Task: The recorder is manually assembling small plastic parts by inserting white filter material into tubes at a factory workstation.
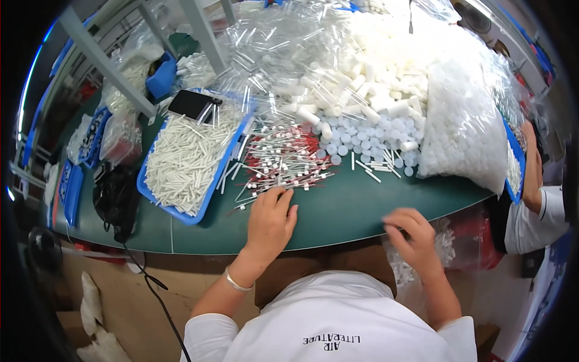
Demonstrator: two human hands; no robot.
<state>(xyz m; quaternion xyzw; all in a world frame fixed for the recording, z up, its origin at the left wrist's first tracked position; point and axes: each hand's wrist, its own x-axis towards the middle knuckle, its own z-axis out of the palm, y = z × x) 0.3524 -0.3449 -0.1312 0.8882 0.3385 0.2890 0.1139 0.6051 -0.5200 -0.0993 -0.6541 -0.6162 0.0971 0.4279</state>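
My left hand [271,218] rests at the near edge of a heap of thin red and metal-coloured sticks with small white pieces on them [283,160]. Its fingers are bent toward the sticks, the thumb is apart, and I see nothing held. Over the table's front edge hovers my right hand [416,238], fingers curled loosely with a gap to the thumb; nothing shows in it. Short white tubes [373,175] lie loose beyond it, close to a spread of translucent round caps [356,136]. White foam-like cylinders [386,84] are piled behind the caps.
A blue tray [187,215] full of white tubes stands left, with a black phone [196,105] on top. A bulging clear bag [464,127] sits right. Clear plastic tubes [265,48] cover the back. Another person's arm [531,169] works far right. A black cable [148,277] hangs left.
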